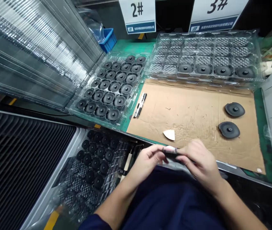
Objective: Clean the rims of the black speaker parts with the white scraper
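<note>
Tray (119, 59), left: mostly black discs (108, 99) | rear tray (204, 51): four discs (222, 71) | left fingers (153, 149), right fingers (189, 153): pinching dark part (170, 154)

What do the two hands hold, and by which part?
A dark piece, partly hidden: the left hand grips its left end, the right hand its right end. Its exact kind cannot be told.

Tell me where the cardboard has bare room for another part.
The cardboard between the pens and two dark discs, beyond the white wedge, is bare. It is crowded along the far edge, against the clear tray.
</note>
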The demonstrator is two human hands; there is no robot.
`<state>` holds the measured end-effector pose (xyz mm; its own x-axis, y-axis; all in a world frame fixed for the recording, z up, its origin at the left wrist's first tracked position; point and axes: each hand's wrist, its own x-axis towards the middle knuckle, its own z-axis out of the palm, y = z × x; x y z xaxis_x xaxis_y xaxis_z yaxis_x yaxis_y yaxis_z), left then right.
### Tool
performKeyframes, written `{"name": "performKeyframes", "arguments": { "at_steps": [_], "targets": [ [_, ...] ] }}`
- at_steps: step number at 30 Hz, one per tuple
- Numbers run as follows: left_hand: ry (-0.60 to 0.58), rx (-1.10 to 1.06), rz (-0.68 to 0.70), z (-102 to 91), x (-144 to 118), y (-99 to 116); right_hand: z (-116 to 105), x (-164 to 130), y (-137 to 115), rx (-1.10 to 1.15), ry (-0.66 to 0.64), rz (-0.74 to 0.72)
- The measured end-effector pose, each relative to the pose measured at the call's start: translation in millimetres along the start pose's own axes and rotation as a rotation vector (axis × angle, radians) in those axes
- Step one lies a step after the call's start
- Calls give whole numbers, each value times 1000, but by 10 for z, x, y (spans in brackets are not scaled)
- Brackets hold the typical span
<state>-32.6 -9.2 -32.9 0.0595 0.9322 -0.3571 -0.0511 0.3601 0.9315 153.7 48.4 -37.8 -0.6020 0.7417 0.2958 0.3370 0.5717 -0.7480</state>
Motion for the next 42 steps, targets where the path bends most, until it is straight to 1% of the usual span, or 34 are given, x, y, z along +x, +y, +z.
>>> {"name": "performKeyframes", "arguments": {
  "at_steps": [1,2,5,7,10,12,14,17,19,21,22,24,25,27,28,30,32,34,36,38,40,41,42],
  "targets": [
    [-13,-18,-46,5,23,-20,18,14,-20,45,35,55],
    [-9,-10,-61,5,49,-37,37,26,-30,83,60,102],
    [47,101,-7,-55,159,-20,52,46,44,121,52,198],
    [91,233,77,-162,290,87,19,40,197,79,45,280],
    [171,474,255,-386,635,390,-36,-10,518,-17,77,367],
    [208,631,374,-528,980,653,-30,-68,718,-61,106,365],
    [221,777,465,-632,1414,927,17,-131,860,-87,140,343],
    [204,970,547,-697,2172,1286,116,-205,952,-123,191,295],
    [197,1070,583,-691,2679,1443,168,-226,968,-144,220,266],
    [196,1142,599,-669,3119,1512,199,-228,980,-164,243,249],
    [193,1168,598,-658,3295,1513,208,-226,988,-174,252,245],
    [202,1198,590,-645,3528,1456,217,-225,1007,-191,261,243],
    [224,1202,589,-644,3576,1404,218,-227,1016,-197,261,244],
    [299,1188,594,-656,3523,1272,217,-238,1031,-203,251,249],
    [342,1172,600,-669,3423,1197,216,-245,1037,-203,243,251],
    [398,1132,612,-707,3091,1035,214,-255,1042,-205,221,255],
    [399,1092,605,-756,2623,853,206,-250,1038,-213,194,260],
    [382,1043,571,-795,2075,641,176,-218,1017,-226,157,261],
    [367,980,520,-802,1508,403,95,-154,976,-233,91,241],
    [364,909,464,-769,977,157,-71,-65,911,-234,-6,192],
    [352,826,373,-704,539,-76,-350,46,820,-249,-99,136],
    [382,689,253,-661,371,-182,-535,109,762,-267,-132,114],
    [371,577,147,-609,242,-279,-747,181,696,-302,-149,103]
  ]
}}
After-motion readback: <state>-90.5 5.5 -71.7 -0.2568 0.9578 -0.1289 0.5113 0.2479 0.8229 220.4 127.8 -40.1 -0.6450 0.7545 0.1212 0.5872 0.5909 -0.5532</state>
